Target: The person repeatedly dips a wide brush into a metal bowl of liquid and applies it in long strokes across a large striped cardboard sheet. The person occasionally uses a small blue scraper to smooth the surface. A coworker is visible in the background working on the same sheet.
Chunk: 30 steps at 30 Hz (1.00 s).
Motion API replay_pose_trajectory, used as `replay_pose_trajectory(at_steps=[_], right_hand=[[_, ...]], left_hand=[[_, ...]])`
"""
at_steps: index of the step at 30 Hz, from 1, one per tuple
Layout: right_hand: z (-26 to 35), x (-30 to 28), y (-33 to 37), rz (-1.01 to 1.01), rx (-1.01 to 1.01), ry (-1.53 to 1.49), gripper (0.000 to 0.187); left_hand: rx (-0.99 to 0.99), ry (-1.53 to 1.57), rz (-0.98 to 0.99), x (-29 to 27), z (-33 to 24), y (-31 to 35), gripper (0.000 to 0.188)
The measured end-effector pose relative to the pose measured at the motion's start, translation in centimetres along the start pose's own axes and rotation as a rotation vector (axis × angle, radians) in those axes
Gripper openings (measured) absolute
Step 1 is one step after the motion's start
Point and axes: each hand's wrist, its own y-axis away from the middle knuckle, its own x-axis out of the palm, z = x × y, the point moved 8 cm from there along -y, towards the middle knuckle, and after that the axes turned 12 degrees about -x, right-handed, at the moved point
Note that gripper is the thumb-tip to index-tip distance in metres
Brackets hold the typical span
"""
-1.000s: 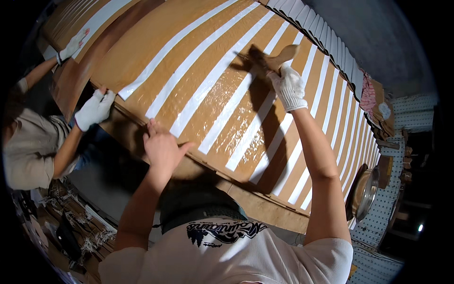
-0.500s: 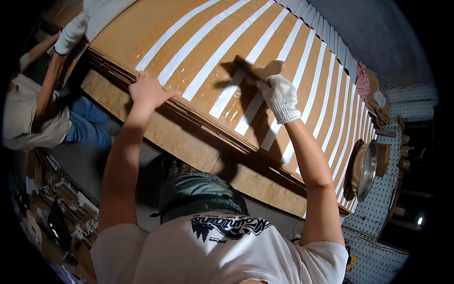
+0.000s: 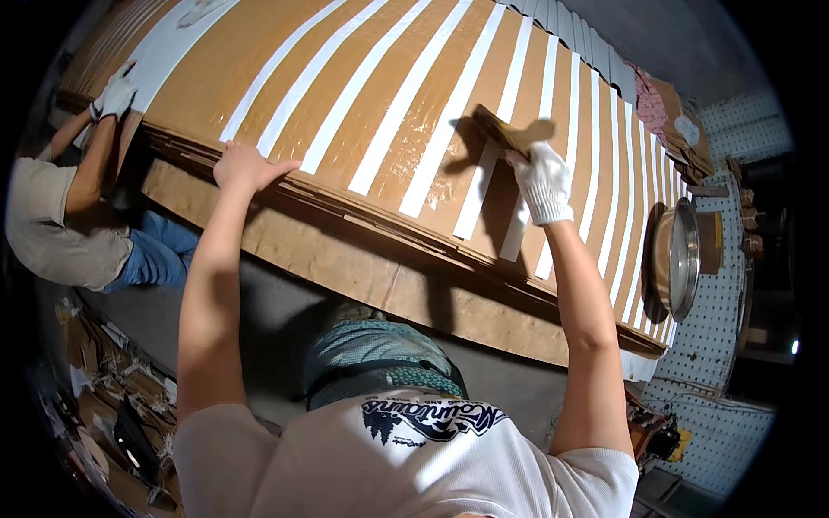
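My right hand, in a white knitted glove, is closed round the handle of a wide wooden brush. The brush sits over brown cardboard crossed by parallel white strips. A wet, glossy film shines on the cardboard to the left of the brush. My bare left hand rests on the near edge of the stacked sheets, its thumb stretched out along that edge and its other fingers partly bent. The bristle tips are hard to make out.
A round metal basin stands at the right end of the stack. At left, a co-worker's gloved hands are by a white sheet. Cardboard scraps lie at lower left; a pink cloth is at far right.
My right hand and the brush have moved right across the strips. My left hand stays on the edge. The co-worker's raised gloved hand has come down to the sheets.
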Motion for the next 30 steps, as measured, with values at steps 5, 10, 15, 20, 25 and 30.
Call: replay_pose_trajectory(at_steps=[5,10,15,20,25,30], right_hand=[[2.3,2.9,9.4,0.0,-0.174,-0.272,0.036],[0.9,0.6,9.2,0.607,0.15,-0.207,0.048],[-11.4,-2.6,10.5,-0.044,0.508,-0.436,0.046],[-18.9,-5.1,17.3,-0.067,0.589,0.04,0.048],[-19.4,-1.3,24.9,0.117,0.496,0.149,0.05],[-19.6,-3.2,22.8,0.433,0.598,0.036,0.036]], left_hand=[[0.036,0.138,-0.148,1.6,0.3,0.0,0.126],[0.058,0.246,-0.268,1.2,1.2,1.8,0.122],[0.171,0.445,-0.295,3.0,1.5,2.1,0.091],[0.35,0.752,-0.516,0.1,1.4,7.7,0.05],[0.751,0.847,-0.492,-2.2,-7.4,15.8,0.039],[1.13,0.799,-0.302,-1.6,-16.2,25.6,0.044]])
